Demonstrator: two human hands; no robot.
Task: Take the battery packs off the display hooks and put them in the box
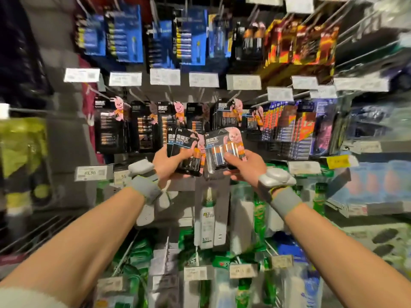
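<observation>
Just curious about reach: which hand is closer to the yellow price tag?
Right. The right hand, gripping a battery pack, is left of the yellow price tag; the left hand, gripping other battery packs, is farther left.

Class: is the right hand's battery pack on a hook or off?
Off. The right hand grips the black-carded blister battery pack free, below the hanging rows.

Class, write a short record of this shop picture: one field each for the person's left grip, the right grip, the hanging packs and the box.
Left grip: holds a small stack of packs
Right grip: holds one pack, thumb on its front
Hanging packs: several rows, behind both grips
Box: not in view
</observation>
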